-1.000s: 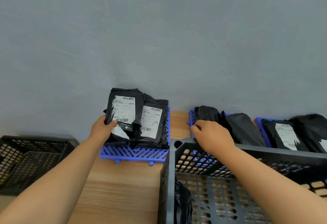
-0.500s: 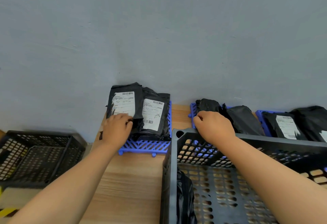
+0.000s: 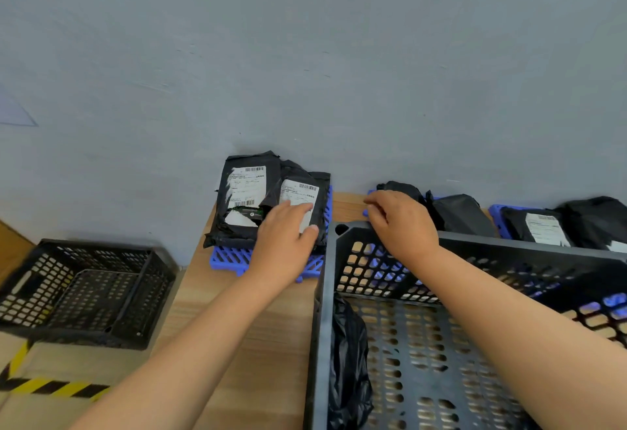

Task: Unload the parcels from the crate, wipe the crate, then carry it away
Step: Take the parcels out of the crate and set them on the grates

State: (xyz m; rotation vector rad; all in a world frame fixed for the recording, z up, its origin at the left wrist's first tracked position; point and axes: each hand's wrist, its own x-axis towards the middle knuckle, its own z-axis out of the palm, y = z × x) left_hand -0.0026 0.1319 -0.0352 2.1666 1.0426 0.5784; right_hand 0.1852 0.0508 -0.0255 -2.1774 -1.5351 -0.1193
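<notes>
Fingers (image 3: 298,207) of the left hand (image 3: 285,236) lie spread and flat on a labelled parcel (image 3: 298,205), holding nothing, while the right hand (image 3: 402,222) curls over the far rim of the crate (image 3: 509,246).

Unloaded parcels sit stacked on a blue grid tray (image 3: 227,258) against the grey wall (image 3: 305,56), with more dark parcels (image 3: 458,212) lined up beyond the crate on the wooden table (image 3: 264,345). One black bag (image 3: 346,361) is visible inside the crate, at its left wall, so unloading looks unfinished. Squaring the stack with a light flat press, not a shove, should keep the slippery bags from sliding off the tray; the right hand's grip looks partly closed, steadying the crate. A second black crate (image 3: 88,290) sits lower at the left.
</notes>
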